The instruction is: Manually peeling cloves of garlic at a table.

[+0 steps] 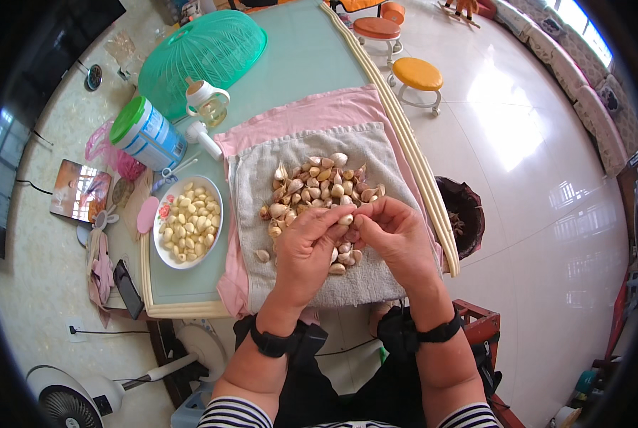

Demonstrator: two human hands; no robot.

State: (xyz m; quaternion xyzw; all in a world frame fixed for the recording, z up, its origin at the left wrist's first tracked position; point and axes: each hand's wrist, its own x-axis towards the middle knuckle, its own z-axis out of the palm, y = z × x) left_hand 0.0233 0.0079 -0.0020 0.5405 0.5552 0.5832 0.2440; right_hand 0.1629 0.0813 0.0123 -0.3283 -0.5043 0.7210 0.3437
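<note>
Between the fingertips of both hands sits a garlic clove [345, 219], pale and partly covered by the fingers. My left hand [311, 246] grips it from the left. My right hand [394, 235] pinches at its right side with thumb and forefinger. Below them lies a pile of unpeeled garlic cloves [303, 187], spread on a grey towel [319, 144]; my hands hide part of it. A pink cloth [319, 109] lies under the towel. Left of the towel, a white bowl with a flower pattern [159, 243] holds many peeled garlic cloves [193, 222].
On the table [297, 51] stand a green mesh food cover [206, 48], a baby bottle [208, 104] and a can with a green lid [148, 134]. A dark waste bin [471, 214] is on the floor beyond the right edge. A phone [128, 289] lies lower left, above a fan [70, 398].
</note>
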